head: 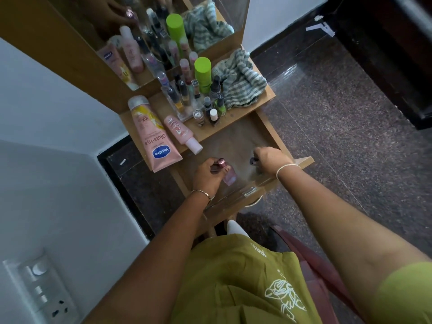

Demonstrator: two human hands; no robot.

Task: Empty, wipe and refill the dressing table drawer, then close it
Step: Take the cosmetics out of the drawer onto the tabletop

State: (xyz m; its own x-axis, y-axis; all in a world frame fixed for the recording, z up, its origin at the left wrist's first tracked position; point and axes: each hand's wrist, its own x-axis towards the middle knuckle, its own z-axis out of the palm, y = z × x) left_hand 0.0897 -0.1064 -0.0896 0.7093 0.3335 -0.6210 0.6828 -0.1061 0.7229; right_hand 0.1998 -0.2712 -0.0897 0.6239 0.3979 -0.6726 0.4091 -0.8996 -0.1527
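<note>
Writing reads clearly on one item in the head view: a long pink tube [152,134] lying at the left edge of the surface [161,108] says "Vaseline" in a blue oval, with "Gluta-Hya" above it and "10X" near its silvery end. A smaller pink bottle [180,132] with a pale cap lies just beside it, its cap hanging over the front edge. The labels on the other items are too small to read.

Behind these, a clear plastic organiser [180,108] holds upright glass vials with dark caps. Small nail polish bottles [214,107] stand near the front edge, and a matte lime-green can [203,73] stands behind them. A crumpled green-and-white striped cloth [240,78] fills the right back corner. A mirror [163,31] behind the surface reflects it all.

The wooden drawer [233,139] is pulled out below the front edge, its dull brown bottom showing. At its near left corner the left hand [208,174] grips a pale pink glass bottle [230,177] with a shiny rose metal cap, fingers curled round it. Near the right wall the right hand [271,160] has its fingers closed on a small dark-capped vial [253,161].

The floor [339,113] is speckled polished stone.
</note>
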